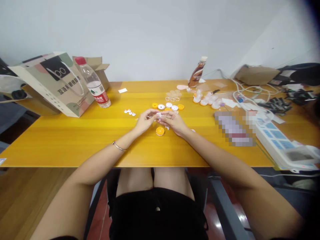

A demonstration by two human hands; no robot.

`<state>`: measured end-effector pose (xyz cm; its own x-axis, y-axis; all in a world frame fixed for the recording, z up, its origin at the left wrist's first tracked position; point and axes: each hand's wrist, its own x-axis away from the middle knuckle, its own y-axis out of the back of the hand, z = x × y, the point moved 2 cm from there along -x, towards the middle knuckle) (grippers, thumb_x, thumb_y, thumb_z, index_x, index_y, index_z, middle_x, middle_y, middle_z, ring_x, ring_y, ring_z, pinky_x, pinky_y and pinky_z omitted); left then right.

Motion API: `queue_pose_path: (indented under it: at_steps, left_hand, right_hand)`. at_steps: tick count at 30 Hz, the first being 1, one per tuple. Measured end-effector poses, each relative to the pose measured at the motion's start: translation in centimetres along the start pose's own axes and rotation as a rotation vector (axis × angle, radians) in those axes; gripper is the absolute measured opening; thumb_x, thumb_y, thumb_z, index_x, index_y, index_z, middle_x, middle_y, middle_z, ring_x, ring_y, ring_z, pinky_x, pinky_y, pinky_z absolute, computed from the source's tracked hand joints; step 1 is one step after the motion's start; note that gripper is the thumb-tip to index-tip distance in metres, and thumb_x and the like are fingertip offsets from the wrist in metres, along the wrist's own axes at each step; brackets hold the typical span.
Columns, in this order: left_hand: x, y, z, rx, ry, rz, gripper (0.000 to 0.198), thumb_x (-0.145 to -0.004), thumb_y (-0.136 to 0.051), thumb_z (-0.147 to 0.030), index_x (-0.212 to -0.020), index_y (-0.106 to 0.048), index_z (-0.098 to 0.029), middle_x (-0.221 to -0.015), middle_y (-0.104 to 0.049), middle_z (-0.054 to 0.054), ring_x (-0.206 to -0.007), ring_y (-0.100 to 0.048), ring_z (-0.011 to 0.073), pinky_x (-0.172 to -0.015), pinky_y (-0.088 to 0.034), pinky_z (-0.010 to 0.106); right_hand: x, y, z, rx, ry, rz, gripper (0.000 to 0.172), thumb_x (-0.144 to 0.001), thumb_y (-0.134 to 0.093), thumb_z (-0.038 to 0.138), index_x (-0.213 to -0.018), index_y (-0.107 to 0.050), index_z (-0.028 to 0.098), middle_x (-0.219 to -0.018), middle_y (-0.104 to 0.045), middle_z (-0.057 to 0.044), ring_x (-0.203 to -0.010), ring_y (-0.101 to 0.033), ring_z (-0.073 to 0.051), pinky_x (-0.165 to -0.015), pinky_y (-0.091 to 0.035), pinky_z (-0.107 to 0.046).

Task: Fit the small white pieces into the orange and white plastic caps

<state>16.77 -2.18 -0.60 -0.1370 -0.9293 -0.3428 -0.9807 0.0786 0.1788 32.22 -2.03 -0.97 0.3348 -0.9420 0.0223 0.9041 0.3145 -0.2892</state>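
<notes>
Both hands meet over the middle of the yellow table (95, 146). My left hand (145, 121) and my right hand (175, 122) pinch a small white piece (159, 115) between their fingertips; its exact shape is too small to tell. Just below the fingers sits a round orange cup (160, 131). Beyond the hands is a group of orange and white round parts, among them a white ring (174, 108) and an orange one (155, 105). Several small white pieces (130, 112) lie left of my left hand.
Clear rings (173, 96) stand farther back. A water bottle (96, 86) and paper bag (57, 86) are at left. A brown drink bottle (196, 74) stands at the back. Clear and orange parts (207, 99), cables, a blurred object (235, 129) and a power strip (277, 140) occupy the right.
</notes>
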Motion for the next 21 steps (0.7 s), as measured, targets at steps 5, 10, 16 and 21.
queue_pose_path:
  at_steps: [5,10,16,21]
  left_hand:
    - [0.0,0.0,0.2,0.042,0.024,-0.009,0.024,-0.075,-0.068,-0.034,-0.089,-0.064,-0.014,-0.087,-0.069,0.006,-0.078,-0.062,0.0136,-0.074,-0.047,0.026]
    - [0.0,-0.1,0.3,0.099,0.054,-0.013,0.024,-0.072,-0.071,-0.032,-0.086,-0.063,-0.014,-0.086,-0.070,0.006,-0.077,-0.062,0.0136,-0.076,-0.048,0.028]
    - [0.0,-0.1,-0.2,0.111,0.076,-0.052,0.024,-0.070,-0.073,-0.031,-0.081,-0.062,-0.013,-0.079,-0.068,0.005,-0.071,-0.061,0.0117,-0.071,-0.048,0.026]
    - [0.2,1.2,-1.3,0.092,0.003,0.015,0.025,-0.072,-0.071,-0.034,-0.083,-0.059,-0.014,-0.078,-0.065,0.002,-0.070,-0.060,0.0105,-0.071,-0.047,0.025]
  right_hand:
    - [-0.1,0.0,0.0,0.003,-0.002,0.011,0.038,-0.057,-0.083,0.034,-0.085,-0.063,0.019,-0.080,-0.073,-0.001,-0.075,-0.070,-0.013,-0.087,-0.054,-0.032]
    - [0.0,-0.1,-0.1,0.049,0.021,0.000,0.038,-0.056,-0.083,0.036,-0.083,-0.062,0.019,-0.077,-0.072,-0.001,-0.072,-0.068,-0.013,-0.082,-0.055,-0.032]
    - [0.1,-0.1,0.5,0.210,0.100,0.012,0.038,-0.064,-0.076,0.044,-0.086,-0.057,0.020,-0.079,-0.067,-0.002,-0.076,-0.065,-0.015,-0.079,-0.052,-0.035]
    - [0.3,1.5,2.4,0.786,0.312,0.174,0.053,-0.055,-0.081,0.046,-0.093,-0.056,0.019,-0.093,-0.060,-0.004,-0.087,-0.056,-0.020,-0.082,-0.045,-0.038]
